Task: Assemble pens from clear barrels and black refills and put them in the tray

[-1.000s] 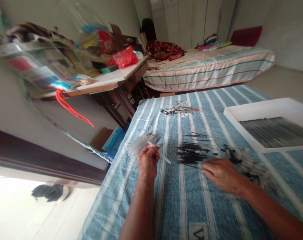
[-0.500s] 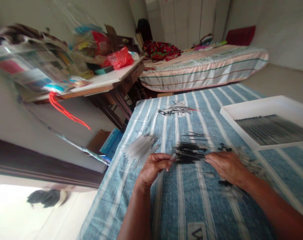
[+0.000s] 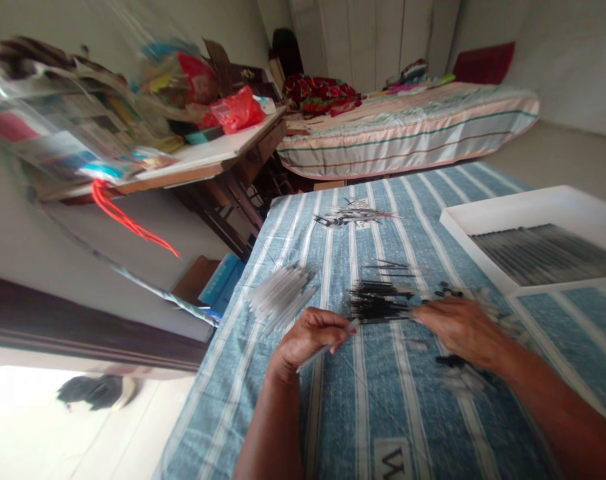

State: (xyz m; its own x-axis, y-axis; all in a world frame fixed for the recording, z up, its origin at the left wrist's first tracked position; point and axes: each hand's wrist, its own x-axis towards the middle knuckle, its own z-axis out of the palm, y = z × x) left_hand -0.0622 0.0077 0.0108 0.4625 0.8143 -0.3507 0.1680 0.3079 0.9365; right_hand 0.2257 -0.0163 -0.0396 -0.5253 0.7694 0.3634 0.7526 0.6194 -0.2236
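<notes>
My left hand [image 3: 315, 333] is closed around a translucent pen barrel [image 3: 310, 360], which slants up past the fingertips. My right hand [image 3: 465, 333] pinches the right end of a thin black pen refill [image 3: 390, 320] at the near edge of a refill pile [image 3: 375, 297]. The barrel's upper end is close to the refill's left end; whether they touch cannot be made out. Left of the refills lies a bundle of translucent barrels [image 3: 283, 293]. Small clear pieces [image 3: 465, 385] and black pieces [image 3: 450, 361] lie around my right hand, partly hidden by it.
A white tray [image 3: 483, 263] holding rows of slim pens [image 3: 543, 250] stands at the right. A loose heap of thin pieces [image 3: 355, 215] lies at the far side of the striped tablecloth [image 3: 333, 413]. Beyond are a cluttered desk [image 3: 197, 160] and a bed [image 3: 407, 133].
My left hand has tilted slightly, and the barrel's upper end has shifted right and down toward the near edge of the refill pile. My right hand has barely moved.
</notes>
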